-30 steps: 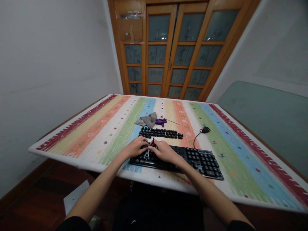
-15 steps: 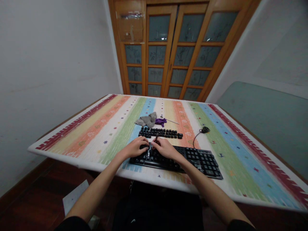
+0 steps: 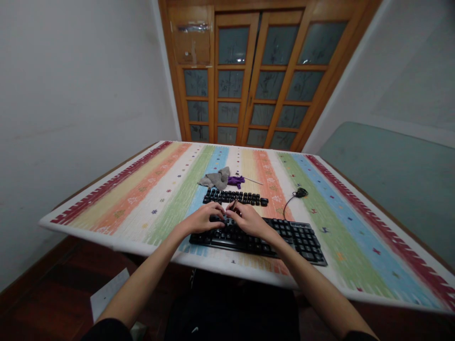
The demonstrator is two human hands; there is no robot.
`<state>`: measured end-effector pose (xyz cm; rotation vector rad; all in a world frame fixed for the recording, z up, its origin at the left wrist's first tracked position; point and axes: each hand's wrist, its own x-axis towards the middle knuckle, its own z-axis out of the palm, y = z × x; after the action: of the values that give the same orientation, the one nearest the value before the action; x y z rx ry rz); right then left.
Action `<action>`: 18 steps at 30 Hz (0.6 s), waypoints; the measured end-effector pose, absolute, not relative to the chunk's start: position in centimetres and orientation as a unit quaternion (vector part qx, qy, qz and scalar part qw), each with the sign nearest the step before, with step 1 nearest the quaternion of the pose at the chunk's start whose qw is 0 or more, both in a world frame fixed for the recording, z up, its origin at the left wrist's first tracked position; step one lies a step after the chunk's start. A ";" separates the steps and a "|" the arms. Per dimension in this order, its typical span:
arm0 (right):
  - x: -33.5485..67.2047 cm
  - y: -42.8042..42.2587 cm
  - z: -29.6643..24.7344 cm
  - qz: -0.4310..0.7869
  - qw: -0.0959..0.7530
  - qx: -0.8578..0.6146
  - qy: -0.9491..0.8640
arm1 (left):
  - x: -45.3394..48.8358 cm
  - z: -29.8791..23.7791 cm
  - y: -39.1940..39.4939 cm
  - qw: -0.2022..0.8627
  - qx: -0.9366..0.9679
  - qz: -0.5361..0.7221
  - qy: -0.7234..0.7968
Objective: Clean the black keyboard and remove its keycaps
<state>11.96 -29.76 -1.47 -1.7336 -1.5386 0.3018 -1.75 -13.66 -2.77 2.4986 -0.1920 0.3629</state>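
Observation:
A black keyboard lies on the striped tablecloth near the table's front edge. My left hand rests on its left end. The fingers are curled together over the keys, and what is under the fingertips is hidden. My right hand sits beside it, almost touching. It pinches a thin dark tool whose tip points up and away over the top row. Just behind the keyboard lies a row of loose black keycaps.
Beyond the keycaps lie a grey cloth, a small purple item and a thin rod. The keyboard's cable coils to the right. The striped tablecloth covers the table. Wooden glazed doors stand behind. A white sheet lies on the floor.
My right hand has shifted slightly away from me along the keyboard's top rows, and the tool now tilts to the right. The left hand has hardly moved.

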 end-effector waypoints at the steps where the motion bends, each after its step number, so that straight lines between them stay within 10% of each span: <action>1: 12.0 -29.8 -1.5 0.116 0.388 -0.681 -0.611 | -1.7 -2.8 -13.7 0.299 0.942 0.136 -0.072; 18: 13.3 -31.1 -3.1 0.090 0.450 -0.703 -0.544 | 1.5 -4.0 -11.0 0.261 0.929 0.260 -0.043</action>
<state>13.29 -31.10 -3.09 -1.7373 -1.3449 0.2226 1.52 -11.01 -3.98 2.5147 -0.1168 0.7041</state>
